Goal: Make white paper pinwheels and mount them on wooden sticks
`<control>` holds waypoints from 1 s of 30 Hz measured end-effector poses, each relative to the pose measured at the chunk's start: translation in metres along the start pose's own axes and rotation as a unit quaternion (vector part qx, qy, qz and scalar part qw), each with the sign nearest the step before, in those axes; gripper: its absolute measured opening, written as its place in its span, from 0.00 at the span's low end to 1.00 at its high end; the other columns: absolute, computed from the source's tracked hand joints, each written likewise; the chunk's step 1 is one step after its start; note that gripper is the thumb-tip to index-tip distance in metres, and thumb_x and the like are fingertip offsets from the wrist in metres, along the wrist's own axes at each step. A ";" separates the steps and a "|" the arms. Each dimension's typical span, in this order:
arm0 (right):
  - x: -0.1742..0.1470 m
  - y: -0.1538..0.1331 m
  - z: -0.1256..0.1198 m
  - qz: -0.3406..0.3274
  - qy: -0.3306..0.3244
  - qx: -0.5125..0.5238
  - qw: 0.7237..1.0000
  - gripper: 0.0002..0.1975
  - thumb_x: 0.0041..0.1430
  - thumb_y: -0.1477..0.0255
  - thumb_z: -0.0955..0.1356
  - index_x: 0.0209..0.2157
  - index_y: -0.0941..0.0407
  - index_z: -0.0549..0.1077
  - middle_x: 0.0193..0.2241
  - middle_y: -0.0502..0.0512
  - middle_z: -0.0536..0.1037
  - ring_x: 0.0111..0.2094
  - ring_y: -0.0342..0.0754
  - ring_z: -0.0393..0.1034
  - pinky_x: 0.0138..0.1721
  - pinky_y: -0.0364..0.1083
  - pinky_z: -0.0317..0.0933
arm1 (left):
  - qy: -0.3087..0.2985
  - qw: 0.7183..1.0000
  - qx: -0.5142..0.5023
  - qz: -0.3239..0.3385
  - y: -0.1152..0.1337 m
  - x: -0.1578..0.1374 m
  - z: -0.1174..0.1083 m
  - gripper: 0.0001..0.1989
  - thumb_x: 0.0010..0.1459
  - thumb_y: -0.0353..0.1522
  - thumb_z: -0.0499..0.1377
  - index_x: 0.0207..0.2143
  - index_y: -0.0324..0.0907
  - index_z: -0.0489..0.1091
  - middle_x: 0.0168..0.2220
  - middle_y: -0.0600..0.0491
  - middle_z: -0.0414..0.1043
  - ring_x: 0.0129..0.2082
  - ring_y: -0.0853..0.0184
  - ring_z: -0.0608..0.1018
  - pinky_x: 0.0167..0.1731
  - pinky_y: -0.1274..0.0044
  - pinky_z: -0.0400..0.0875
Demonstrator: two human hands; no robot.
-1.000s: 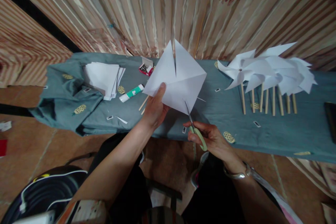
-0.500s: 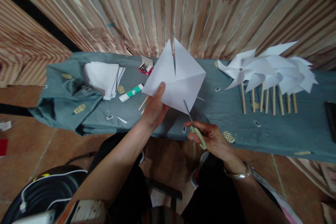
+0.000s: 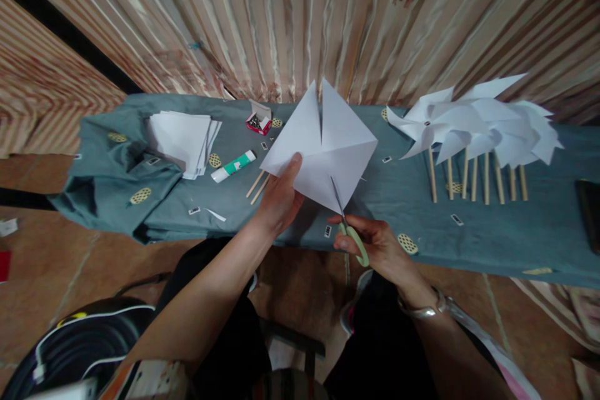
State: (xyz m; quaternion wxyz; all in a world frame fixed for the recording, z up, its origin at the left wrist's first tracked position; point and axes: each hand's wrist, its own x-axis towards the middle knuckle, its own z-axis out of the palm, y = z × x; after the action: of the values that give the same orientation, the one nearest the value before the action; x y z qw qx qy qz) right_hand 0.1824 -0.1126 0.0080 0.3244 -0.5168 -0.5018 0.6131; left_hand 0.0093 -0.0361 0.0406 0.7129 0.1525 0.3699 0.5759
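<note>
My left hand (image 3: 281, 195) pinches a square white sheet of paper (image 3: 340, 131) near its left side, thumb on top and fingers underneath. The sheet is turned cornerwise above the table, with creases and a slit running from its far corner toward the middle. In my right hand (image 3: 370, 240) is a pair of scissors (image 3: 355, 245) with pale green handles. Its blades reach the near corner of the sheet, and one blade lies over the paper. How far that corner is cut I cannot tell.
Finished paper pinwheels (image 3: 473, 122) on wooden sticks lie at the right. Leftward are a stack of white sheets (image 3: 180, 137), a glue stick (image 3: 233, 166), a small red box of metal pins (image 3: 259, 120) and two wooden sticks (image 3: 257, 187). A striped curtain (image 3: 281, 25) hangs behind the cloth-covered table.
The paper and my left hand have shifted slightly right and toward me, so the near corner sits deeper between the scissor blades. My right hand has barely moved.
</note>
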 end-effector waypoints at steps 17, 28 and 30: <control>0.001 -0.007 0.004 0.034 0.013 0.020 0.999 0.24 0.42 0.55 0.77 0.38 0.56 0.79 0.20 0.47 0.72 0.22 0.41 0.64 0.24 0.41 0.60 | 0.020 0.999 0.027 0.019 -0.001 -0.002 0.001 0.13 0.62 0.31 0.60 0.50 0.41 0.71 0.42 0.51 0.78 0.41 0.64 0.79 0.48 0.70 0.73; 0.002 -0.005 0.004 0.028 0.014 0.016 0.999 0.21 0.43 0.56 0.76 0.34 0.57 0.78 0.22 0.48 0.74 0.24 0.41 0.65 0.27 0.41 0.60 | 0.029 0.998 0.055 -0.006 -0.002 -0.006 0.002 0.09 0.62 0.31 0.59 0.45 0.41 0.72 0.45 0.50 0.78 0.44 0.63 0.79 0.47 0.69 0.75; 0.002 -0.006 0.003 0.020 0.010 0.004 1.000 0.19 0.44 0.56 0.76 0.30 0.57 0.76 0.22 0.47 0.72 0.24 0.41 0.64 0.26 0.41 0.58 | 0.027 0.998 0.062 -0.017 -0.003 -0.008 0.003 0.08 0.62 0.32 0.58 0.43 0.41 0.73 0.46 0.49 0.78 0.45 0.62 0.79 0.47 0.70 0.76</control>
State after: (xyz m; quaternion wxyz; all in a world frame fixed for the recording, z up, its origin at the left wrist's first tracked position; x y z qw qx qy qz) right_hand 0.1785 -0.1096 0.0126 0.3194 -0.5313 -0.4859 0.6161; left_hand 0.0131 -0.0435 0.0433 0.7018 0.1749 0.4264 0.5431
